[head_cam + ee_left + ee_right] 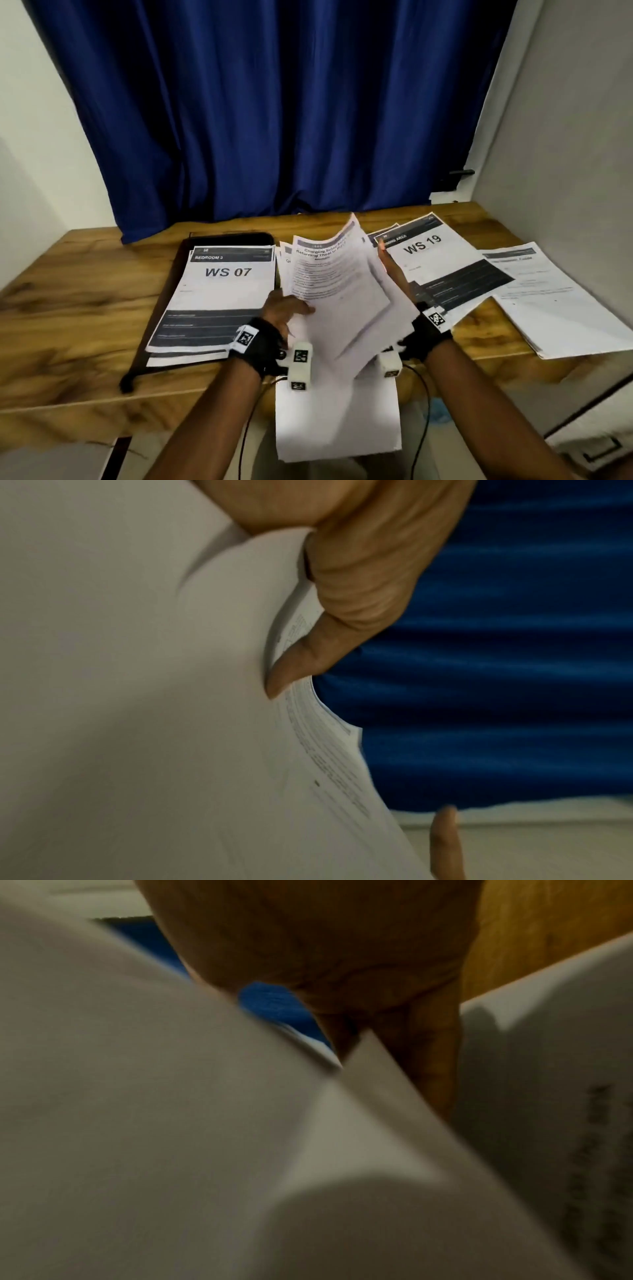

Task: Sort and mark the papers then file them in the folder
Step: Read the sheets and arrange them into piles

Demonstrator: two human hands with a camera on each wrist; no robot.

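Observation:
My left hand [284, 308] grips the lower left edge of a sheaf of printed papers [335, 281] and holds it raised and curved above the table's middle. The left wrist view shows the thumb [342, 601] pressing on the sheaf [137, 696]. My right hand [395, 274] stands beside the sheaf's right edge with straight fingers and holds nothing. Its palm [325, 947] fills the right wrist view, above blurred sheets [171, 1123]. At the left a black folder [222, 238] lies open under a stack topped by the "WS 07" sheet [222, 284].
A "WS 19" stack [431, 260] lies right of my right hand, and another white stack [555, 301] sits at the table's right edge. Blank sheets [339, 421] hang over the wooden table's front edge [85, 397]. A blue curtain [274, 102] hangs behind.

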